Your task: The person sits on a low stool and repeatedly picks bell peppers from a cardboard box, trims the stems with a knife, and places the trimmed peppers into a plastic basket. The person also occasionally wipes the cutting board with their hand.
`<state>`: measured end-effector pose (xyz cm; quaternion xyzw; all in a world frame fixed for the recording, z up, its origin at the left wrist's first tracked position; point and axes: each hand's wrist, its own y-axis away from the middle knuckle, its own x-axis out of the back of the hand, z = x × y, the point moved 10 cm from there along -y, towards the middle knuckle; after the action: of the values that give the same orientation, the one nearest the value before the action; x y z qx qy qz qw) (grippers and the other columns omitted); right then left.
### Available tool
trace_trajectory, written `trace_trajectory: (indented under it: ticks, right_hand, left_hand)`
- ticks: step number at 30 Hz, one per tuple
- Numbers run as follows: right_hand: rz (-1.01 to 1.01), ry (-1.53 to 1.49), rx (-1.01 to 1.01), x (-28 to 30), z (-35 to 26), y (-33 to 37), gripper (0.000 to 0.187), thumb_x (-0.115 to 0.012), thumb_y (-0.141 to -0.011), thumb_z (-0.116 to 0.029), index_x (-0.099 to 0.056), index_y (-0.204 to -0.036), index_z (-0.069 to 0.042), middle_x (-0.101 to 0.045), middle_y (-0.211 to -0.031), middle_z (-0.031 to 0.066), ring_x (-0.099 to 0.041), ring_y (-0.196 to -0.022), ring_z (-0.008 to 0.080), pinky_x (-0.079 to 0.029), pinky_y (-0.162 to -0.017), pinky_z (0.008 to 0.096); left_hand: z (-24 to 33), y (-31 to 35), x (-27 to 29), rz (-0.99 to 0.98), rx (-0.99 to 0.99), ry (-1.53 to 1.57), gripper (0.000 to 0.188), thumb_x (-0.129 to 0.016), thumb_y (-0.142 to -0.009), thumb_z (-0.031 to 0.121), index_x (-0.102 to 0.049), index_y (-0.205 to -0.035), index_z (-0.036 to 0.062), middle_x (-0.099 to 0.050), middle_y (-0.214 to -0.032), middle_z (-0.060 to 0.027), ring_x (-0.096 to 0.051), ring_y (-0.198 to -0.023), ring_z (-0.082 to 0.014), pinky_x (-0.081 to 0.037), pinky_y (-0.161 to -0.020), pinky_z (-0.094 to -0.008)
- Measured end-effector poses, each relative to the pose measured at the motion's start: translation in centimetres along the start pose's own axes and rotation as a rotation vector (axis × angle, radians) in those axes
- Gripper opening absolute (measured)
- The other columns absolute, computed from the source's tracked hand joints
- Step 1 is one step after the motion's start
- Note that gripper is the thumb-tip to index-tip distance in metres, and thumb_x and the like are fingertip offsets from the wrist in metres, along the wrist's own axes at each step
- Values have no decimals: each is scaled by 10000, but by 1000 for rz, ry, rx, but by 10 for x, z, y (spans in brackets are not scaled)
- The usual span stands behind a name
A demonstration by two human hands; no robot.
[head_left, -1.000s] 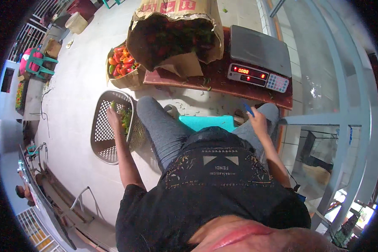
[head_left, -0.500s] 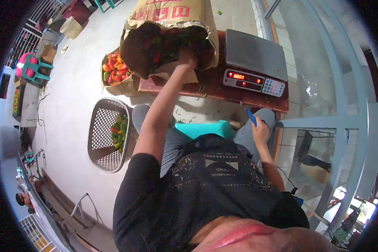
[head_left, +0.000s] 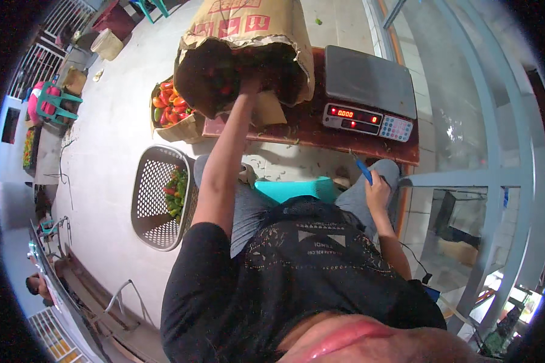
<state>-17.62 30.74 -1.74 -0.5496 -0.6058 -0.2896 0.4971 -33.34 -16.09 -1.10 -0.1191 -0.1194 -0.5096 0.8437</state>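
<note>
Peppers (head_left: 224,85) surround the left hand (head_left: 250,81) inside the sack (head_left: 248,36), fingers hidden, grip unreadable.

One sack (head_left: 248,36), one basket (head_left: 157,199), one scale (head_left: 369,91)

Brown paper sack (head_left: 248,27) with red print, upper centre, dark inside. Red, orange and green peppers (head_left: 171,104) in a tan box left of it. Grey perforated basket (head_left: 157,196), centre left, with green and red peppers. Grey scale (head_left: 369,91), upper right, glowing red digits, pale keypad. Reddish-brown table (head_left: 321,136). Blue tool (head_left: 363,170) in right hand (head_left: 378,193). Teal stool (head_left: 293,189). Black patterned shirt (head_left: 297,266).
</note>
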Motion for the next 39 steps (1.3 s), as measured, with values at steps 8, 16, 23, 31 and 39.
trace_trajectory:
  ticks: [8,16,23,31,39]
  right_hand:
    - [-16,-262,113,-2,-44,-16,210,-627,-779,-119,-560,-962,-41,-593,-735,175,-591,-685,377,-443,-573,446]
    - [8,-596,437,21,-216,-65,200,-627,-760,-76,-544,-941,-68,-581,-735,175,-591,-681,369,-445,-584,437]
    - [-72,-544,443,1,-229,-57,210,-626,-752,-54,-535,-940,-69,-577,-719,165,-596,-691,362,-450,-603,440]
    - [-110,-441,457,-16,-228,-45,240,-616,-745,-32,-548,-970,-75,-623,-818,164,-608,-775,366,-485,-653,434]
    - [-212,-496,385,-69,-200,-40,263,-532,-842,-141,-548,-1095,-71,-621,-863,229,-592,-800,424,-455,-671,487]
  left_hand:
    - [16,122,39,-270,311,1028,350,-591,-880,259,-554,-1169,65,-601,-1116,-64,-572,-1000,-199,-475,-841,-301]
    - [71,216,21,-216,362,992,393,-401,-963,402,-570,-1026,53,-567,-870,-20,-453,-693,-90,-389,-626,-232]
    - [65,236,40,-34,263,595,414,-404,-935,504,-568,-875,129,-501,-694,53,-453,-600,-58,-338,-513,-209]
    - [46,256,40,-6,345,543,485,-345,-954,493,-505,-721,99,-373,-534,43,-341,-451,-56,-222,-416,-227]
    - [16,285,-9,-289,649,1061,455,-380,-921,551,-532,-854,127,-372,-515,47,-326,-415,-59,-237,-396,-216]
